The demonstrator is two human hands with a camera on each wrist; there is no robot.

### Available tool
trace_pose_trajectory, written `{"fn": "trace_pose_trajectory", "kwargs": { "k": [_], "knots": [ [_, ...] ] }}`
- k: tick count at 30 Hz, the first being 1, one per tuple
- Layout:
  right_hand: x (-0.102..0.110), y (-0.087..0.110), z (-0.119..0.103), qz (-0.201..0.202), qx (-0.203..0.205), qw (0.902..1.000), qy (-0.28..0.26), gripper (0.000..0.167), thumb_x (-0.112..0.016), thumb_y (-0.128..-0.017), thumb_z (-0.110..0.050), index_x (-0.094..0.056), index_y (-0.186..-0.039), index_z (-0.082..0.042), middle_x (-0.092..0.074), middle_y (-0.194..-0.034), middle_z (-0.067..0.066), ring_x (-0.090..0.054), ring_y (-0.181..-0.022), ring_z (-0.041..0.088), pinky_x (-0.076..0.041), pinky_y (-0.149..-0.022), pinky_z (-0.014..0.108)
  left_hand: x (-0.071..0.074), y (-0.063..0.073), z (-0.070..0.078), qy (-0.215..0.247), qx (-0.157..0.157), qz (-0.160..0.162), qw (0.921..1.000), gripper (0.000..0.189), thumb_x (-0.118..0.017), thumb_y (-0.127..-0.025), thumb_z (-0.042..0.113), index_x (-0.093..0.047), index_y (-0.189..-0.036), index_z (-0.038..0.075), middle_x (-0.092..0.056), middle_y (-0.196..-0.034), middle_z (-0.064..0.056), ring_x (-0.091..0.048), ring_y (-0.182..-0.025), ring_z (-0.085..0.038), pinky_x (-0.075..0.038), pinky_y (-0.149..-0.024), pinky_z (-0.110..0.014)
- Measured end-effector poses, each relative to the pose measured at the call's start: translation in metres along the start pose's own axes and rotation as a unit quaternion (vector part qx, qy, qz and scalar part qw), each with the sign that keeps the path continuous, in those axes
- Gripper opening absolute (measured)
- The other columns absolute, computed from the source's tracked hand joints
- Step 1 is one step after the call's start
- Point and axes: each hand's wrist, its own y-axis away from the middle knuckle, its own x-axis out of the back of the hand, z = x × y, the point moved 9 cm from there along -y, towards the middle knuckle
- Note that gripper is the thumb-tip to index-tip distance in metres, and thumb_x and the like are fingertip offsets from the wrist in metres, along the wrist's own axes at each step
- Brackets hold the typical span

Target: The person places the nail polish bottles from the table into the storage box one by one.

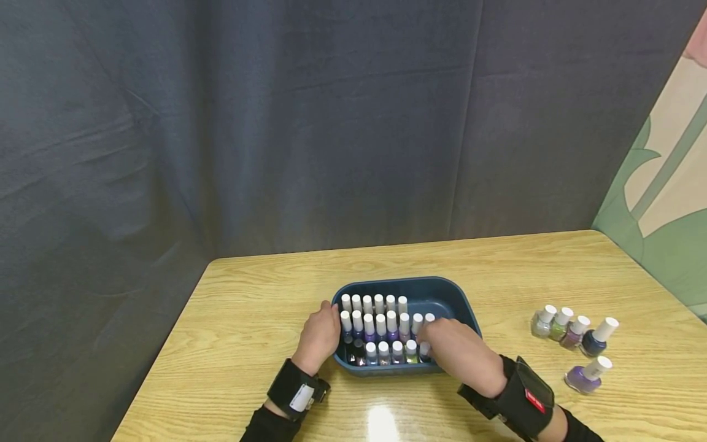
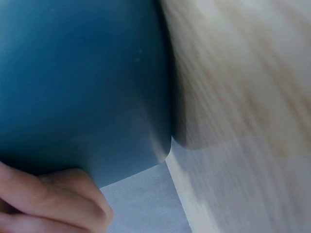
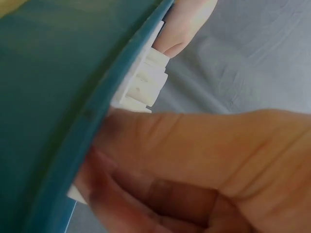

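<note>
A dark blue plastic tray [image 1: 405,370] holds rows of nail polish bottles [image 1: 381,328], most with white caps; two at the front left have black caps. My left hand [image 1: 320,334] grips the tray's left end, its curled fingers [image 2: 63,199] against the blue wall in the left wrist view. Over the right part of the tray, my right hand [image 1: 461,353] reaches inside and pinches a nail polish bottle [image 1: 424,351] at the right end of the front row. In the right wrist view, the rim hides the fingertips of my right hand [image 3: 194,165].
To the right on the wooden table [image 1: 254,319] are several more white-capped bottles: a row with a clear one [image 1: 544,321], a green one and a dark blue one [image 1: 599,337], and a purple bottle [image 1: 587,376] nearer. A grey curtain [image 1: 342,135] hangs behind.
</note>
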Motion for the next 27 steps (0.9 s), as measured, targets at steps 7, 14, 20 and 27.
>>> {"fn": "trace_pose_trajectory", "kwargs": {
  "k": [7, 14, 20, 27],
  "knots": [
    [0.004, 0.001, 0.001, 0.006, 0.004, 1.0, 0.005, 0.026, -0.062, -0.072, 0.009, -0.067, -0.075, -0.016, -0.048, -0.059, -0.009, -0.03, -0.054, 0.003, -0.023, -0.051, 0.02, -0.001, 0.0, 0.0, 0.0, 0.006, -0.005, 1.0, 0.029, -0.036, -0.098, 0.018, -0.051, -0.09, -0.004, -0.06, -0.07, -0.021, -0.063, -0.066, -0.035, -0.044, -0.048, -0.04],
    [0.016, 0.002, 0.002, 0.027, 0.012, 0.9995, 0.009, 0.03, -0.061, -0.075, 0.009, -0.058, -0.067, -0.02, -0.041, -0.057, -0.012, -0.028, -0.055, 0.002, -0.022, -0.052, 0.02, 0.0, 0.001, -0.002, 0.001, 0.013, -0.011, 0.9999, 0.03, -0.035, -0.099, 0.019, -0.052, -0.093, -0.005, -0.061, -0.073, -0.022, -0.064, -0.068, -0.034, -0.045, -0.05, -0.04],
    [0.039, 0.008, 0.02, 0.043, -0.019, 0.9988, 0.013, 0.019, -0.066, -0.076, 0.003, -0.071, -0.086, -0.013, -0.067, -0.079, -0.002, -0.059, -0.067, 0.009, -0.047, -0.059, 0.026, 0.001, 0.0, -0.001, 0.0, 0.008, -0.005, 1.0, 0.029, -0.036, -0.099, 0.019, -0.052, -0.091, -0.004, -0.061, -0.072, -0.023, -0.064, -0.068, -0.035, -0.045, -0.05, -0.041],
    [0.075, 0.023, 0.07, 0.039, -0.052, 0.9938, 0.09, 0.016, -0.072, -0.071, 0.001, -0.07, -0.083, -0.009, -0.068, -0.077, 0.002, -0.061, -0.063, 0.014, -0.048, -0.055, 0.032, 0.0, 0.0, 0.0, 0.002, 0.0, -0.001, 1.0, 0.028, -0.036, -0.098, 0.018, -0.051, -0.089, -0.004, -0.059, -0.069, -0.021, -0.063, -0.066, -0.034, -0.044, -0.048, -0.04]
  ]
}}
